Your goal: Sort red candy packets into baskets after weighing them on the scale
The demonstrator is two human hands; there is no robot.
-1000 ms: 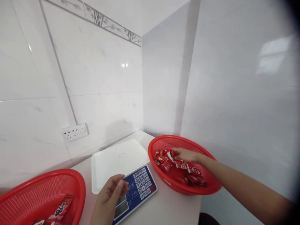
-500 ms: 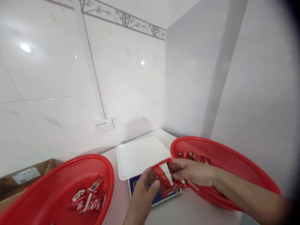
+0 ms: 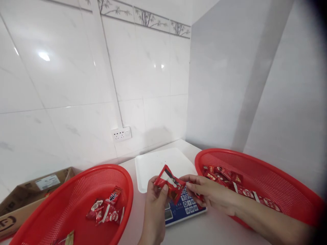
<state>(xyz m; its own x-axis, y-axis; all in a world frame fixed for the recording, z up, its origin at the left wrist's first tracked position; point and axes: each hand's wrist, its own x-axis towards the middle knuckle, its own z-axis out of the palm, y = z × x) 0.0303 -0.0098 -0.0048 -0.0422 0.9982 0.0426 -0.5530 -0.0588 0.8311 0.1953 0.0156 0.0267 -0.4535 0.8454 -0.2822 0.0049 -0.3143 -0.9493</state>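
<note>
**Slips and stray presses are the risks here**

The left hand (image 3: 157,204) grasps a glossy red, flat film packet with a white-and-black patch (image 3: 171,185) between thumb and fingers, above the blue keypad panel (image 3: 176,211) of a white electronic scale. The right hand (image 3: 213,190) pinches near its right edge; more red wrapper (image 3: 201,201) shows beneath those fingers, though I cannot tell whether it is a separate piece.

The slick film could slide free if the left thumb loosens, landing on the keys. Low right fingers might press a button. Pulling from both sides could tear the packet. The right forearm crosses the round red plastic mesh basket on the right (image 3: 255,166); leaning on it could shift its wrapped sweets (image 3: 222,173).
</note>
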